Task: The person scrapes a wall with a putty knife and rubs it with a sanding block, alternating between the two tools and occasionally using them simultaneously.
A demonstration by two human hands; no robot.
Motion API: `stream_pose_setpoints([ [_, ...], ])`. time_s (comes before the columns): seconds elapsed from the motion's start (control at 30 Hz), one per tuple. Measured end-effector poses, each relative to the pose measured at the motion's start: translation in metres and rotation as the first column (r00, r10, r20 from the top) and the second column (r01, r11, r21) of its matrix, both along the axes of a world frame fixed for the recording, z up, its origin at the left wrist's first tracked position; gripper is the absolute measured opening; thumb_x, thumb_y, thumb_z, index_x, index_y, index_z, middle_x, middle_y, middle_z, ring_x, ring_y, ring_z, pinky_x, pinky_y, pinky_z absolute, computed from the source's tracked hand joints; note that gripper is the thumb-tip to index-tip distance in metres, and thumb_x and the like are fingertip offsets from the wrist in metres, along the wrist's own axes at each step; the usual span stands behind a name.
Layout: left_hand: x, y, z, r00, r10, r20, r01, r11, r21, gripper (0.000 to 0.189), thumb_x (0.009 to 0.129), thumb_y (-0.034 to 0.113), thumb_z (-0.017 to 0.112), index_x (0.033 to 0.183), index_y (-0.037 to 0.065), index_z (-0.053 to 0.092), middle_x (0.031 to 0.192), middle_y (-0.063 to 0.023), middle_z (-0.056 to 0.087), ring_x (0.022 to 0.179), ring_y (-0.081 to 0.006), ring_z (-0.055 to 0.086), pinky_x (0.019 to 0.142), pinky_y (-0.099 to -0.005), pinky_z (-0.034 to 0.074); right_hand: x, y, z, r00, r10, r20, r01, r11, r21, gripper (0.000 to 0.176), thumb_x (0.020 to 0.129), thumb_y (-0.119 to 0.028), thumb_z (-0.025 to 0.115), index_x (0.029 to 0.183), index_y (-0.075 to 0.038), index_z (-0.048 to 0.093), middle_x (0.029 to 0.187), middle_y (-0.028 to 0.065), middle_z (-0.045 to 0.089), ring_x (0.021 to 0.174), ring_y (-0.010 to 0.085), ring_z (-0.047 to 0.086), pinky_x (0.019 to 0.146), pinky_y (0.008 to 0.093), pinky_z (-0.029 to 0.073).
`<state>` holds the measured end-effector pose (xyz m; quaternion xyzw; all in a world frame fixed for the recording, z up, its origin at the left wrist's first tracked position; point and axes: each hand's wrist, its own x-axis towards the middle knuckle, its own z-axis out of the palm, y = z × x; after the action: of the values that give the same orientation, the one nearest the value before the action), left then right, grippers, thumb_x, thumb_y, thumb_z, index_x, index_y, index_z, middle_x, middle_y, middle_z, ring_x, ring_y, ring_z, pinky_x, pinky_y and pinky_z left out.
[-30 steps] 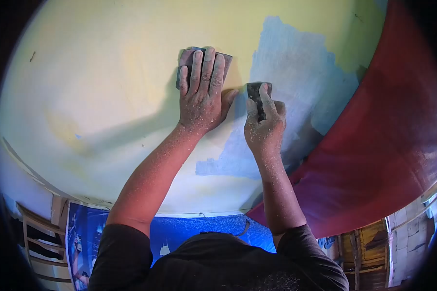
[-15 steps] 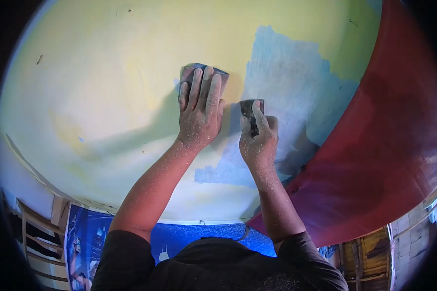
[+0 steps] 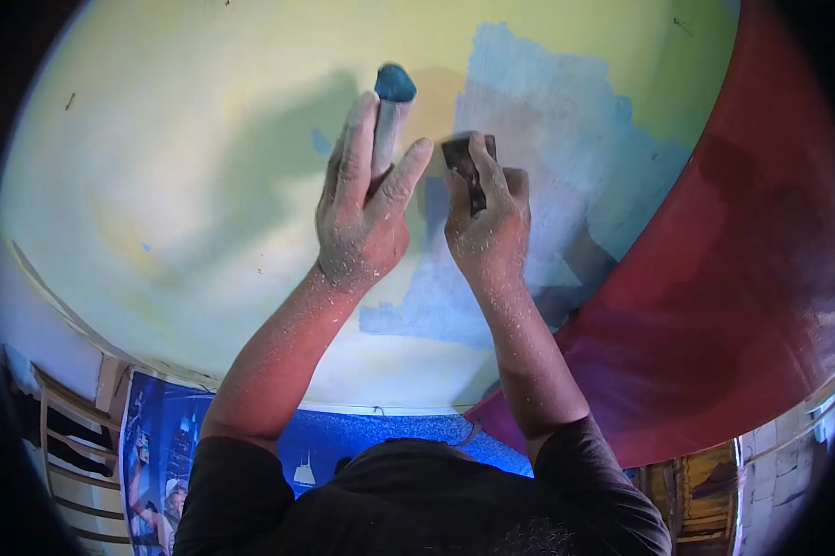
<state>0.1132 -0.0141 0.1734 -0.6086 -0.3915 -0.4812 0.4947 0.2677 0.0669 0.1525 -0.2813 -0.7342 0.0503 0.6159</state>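
My left hand [image 3: 362,222], coated in pale dust, grips a sanding block [image 3: 395,83] turned on edge; its teal end sticks up past the fingers. The block's shadow falls on the pale yellow wall [image 3: 288,278] behind it. To the right, my right hand [image 3: 487,227] pinches a small dark block [image 3: 458,153] between thumb and fingers, over the edge of a light-blue patch [image 3: 547,120] on the wall. Dust specks cover both forearms. The palm side of each hand is hidden.
A dark red panel [image 3: 714,315] curves along the right side. Below the wall's lower edge are a blue poster [image 3: 343,454], a wooden rack [image 3: 79,445] at left and brown wooden boards [image 3: 690,491] at right.
My left hand has moved up and turned, bringing the sanding block from flat on the wall to edge-on with its teal end showing. My right hand has moved slightly up with the dark block.
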Motion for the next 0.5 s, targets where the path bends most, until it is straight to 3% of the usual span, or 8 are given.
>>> stream_pose_setpoints([
  [0.03,0.003,-0.002,0.005,1.0,0.008,0.002,-0.008,1.0,0.026,0.057,0.095,-0.012,0.059,0.148,0.009,0.069,0.166,-0.0351,0.047,0.146,-0.0541,0.056,0.119,-0.0573,0.05,0.002,-0.001,-0.002,1.0,-0.01,0.017,0.01,1.0,-0.011,0.057,0.1,-0.015,0.078,0.156,-0.017,0.064,0.11,0.0215,0.067,0.094,0.0419,0.073,0.079,0.0488,0.061],
  [0.13,0.012,-0.015,0.008,0.998,0.002,0.063,-0.003,1.0,0.005,0.049,0.095,-0.007,0.067,0.143,0.004,0.07,0.162,-0.0386,0.048,0.145,-0.0539,0.058,0.115,-0.0553,0.053,0.009,0.001,-0.019,0.998,-0.01,0.059,0.012,1.0,-0.025,0.061,0.101,-0.015,0.078,0.159,-0.018,0.06,0.113,0.0218,0.066,0.095,0.0414,0.073,0.079,0.0483,0.061],
  [0.3,0.019,-0.028,-0.027,0.981,-0.037,0.19,0.046,0.998,-0.042,0.045,0.098,-0.008,0.068,0.141,0.002,0.07,0.157,-0.04,0.052,0.144,-0.0529,0.059,0.114,-0.0527,0.056,0.021,0.003,-0.03,0.998,0.063,0.018,-0.061,0.996,-0.069,0.065,0.101,-0.014,0.078,0.162,-0.019,0.057,0.114,0.0218,0.066,0.095,0.0402,0.072,0.079,0.0476,0.061],
  [0.43,0.029,-0.033,-0.038,0.961,0.002,0.277,0.026,0.995,-0.098,0.039,0.099,-0.005,0.07,0.138,-0.003,0.071,0.145,-0.0312,0.067,0.133,-0.0482,0.067,0.109,-0.0502,0.058,0.023,0.011,-0.011,0.999,0.019,0.038,-0.018,1.0,-0.013,0.065,0.101,-0.011,0.076,0.162,-0.018,0.057,0.114,0.0221,0.066,0.1,0.0387,0.072,0.079,0.0478,0.061],
  [0.5,0.032,-0.037,-0.051,0.939,-0.02,0.343,0.082,0.983,-0.167,0.039,0.096,-0.008,0.069,0.134,-0.001,0.074,0.138,-0.0265,0.072,0.127,-0.0437,0.071,0.106,-0.0485,0.059,0.029,0.012,-0.021,0.993,0.041,0.107,-0.038,0.999,-0.033,0.068,0.101,-0.01,0.077,0.164,-0.012,0.052,0.116,0.0235,0.066,0.1,0.0395,0.072,0.08,0.0477,0.061],
])
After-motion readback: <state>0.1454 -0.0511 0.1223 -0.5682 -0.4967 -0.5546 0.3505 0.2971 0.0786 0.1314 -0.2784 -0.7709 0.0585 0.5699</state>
